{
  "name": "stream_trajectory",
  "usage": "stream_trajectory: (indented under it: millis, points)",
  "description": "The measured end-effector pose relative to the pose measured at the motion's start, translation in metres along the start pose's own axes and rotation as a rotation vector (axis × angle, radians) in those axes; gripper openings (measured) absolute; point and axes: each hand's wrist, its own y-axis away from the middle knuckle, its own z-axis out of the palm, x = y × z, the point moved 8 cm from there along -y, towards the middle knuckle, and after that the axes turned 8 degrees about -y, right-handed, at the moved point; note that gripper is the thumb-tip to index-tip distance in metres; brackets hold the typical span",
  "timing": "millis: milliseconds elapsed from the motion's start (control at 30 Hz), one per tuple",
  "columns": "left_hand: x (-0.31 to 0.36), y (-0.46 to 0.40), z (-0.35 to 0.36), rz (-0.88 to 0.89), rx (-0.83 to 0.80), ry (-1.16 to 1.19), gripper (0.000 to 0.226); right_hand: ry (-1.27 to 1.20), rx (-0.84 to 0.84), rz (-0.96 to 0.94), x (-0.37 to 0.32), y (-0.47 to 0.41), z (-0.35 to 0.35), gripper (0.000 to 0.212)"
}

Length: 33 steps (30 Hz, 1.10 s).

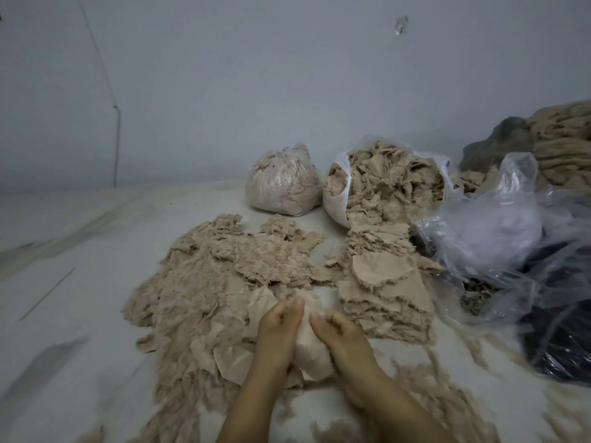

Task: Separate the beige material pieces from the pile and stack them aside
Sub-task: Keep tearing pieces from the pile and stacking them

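No legible text, label, brand, number or sign in the head view. Checked the tied clear bag (283, 183), the open bag (339, 199) spilling beige pieces, the crumpled clear plastic (489, 228) at the right and the pale wall (287, 75): all carry no print that can be read. Frame is soft with motion blur.

Matt, frayed beige cloth pieces (243, 276); glossy clear plastic bags (499, 225).

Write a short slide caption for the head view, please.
Both hands, left and right, pinch one beige material piece over the loose pile, beside a neat stack.
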Motion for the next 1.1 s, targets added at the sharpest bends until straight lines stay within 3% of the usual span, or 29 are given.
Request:
stream_trajectory:
  millis: [67, 133, 367, 433, 533, 600, 633, 700, 767, 967, 1033, 1100]
  points:
    - [0.002, -0.002, -0.01, 0.059, 0.142, -0.144, 0.04, -0.092, 0.168, -0.098, -0.001, -0.001, -0.009, 0.018]
    - [-0.003, -0.006, -0.024, 0.044, 0.256, -0.177, 0.041, -0.092, 0.232, -0.144, -0.004, -0.003, -0.019, 0.019]
    - [-0.019, -0.017, -0.04, 0.009, 0.34, -0.326, 0.048, 0.212, 0.126, -0.176, -0.06, -0.031, -0.031, 0.015]
    - [-0.019, -0.021, -0.043, 0.037, 0.285, -0.325, 0.043, 0.191, 0.159, -0.171, -0.09, -0.049, -0.044, 0.015]
    - [-0.015, -0.019, -0.005, -0.001, -0.057, -0.221, 0.031, 0.187, 0.153, -0.153, -0.108, -0.064, -0.054, 0.018]
    - [-0.017, -0.014, 0.031, -0.043, -0.249, -0.202, 0.047, 0.222, 0.111, -0.171, -0.095, -0.063, -0.043, 0.017]
    - [-0.014, -0.011, 0.046, -0.024, -0.289, -0.219, 0.042, 0.224, 0.106, -0.186, -0.087, -0.061, -0.038, 0.018]
    - [-0.003, -0.005, 0.059, 0.072, -0.28, -0.231, 0.008, 0.188, 0.147, -0.221, -0.076, -0.062, -0.041, 0.023]
    - [-0.005, -0.002, 0.055, 0.096, -0.237, -0.193, 0.037, 0.15, 0.245, -0.242, -0.076, -0.067, -0.058, 0.02]
    - [-0.012, -0.008, 0.04, 0.03, -0.217, -0.237, 0.029, 0.308, 0.284, -0.335, -0.105, -0.085, -0.083, 0.013]
    - [-0.011, -0.009, 0.034, 0.044, -0.199, -0.309, 0.027, 0.505, 0.32, -0.298, -0.114, -0.095, -0.099, 0.018]
    - [-0.012, -0.011, 0.024, 0.071, -0.177, -0.39, 0.024, 0.902, 0.385, -0.253, -0.125, -0.098, -0.114, 0.03]
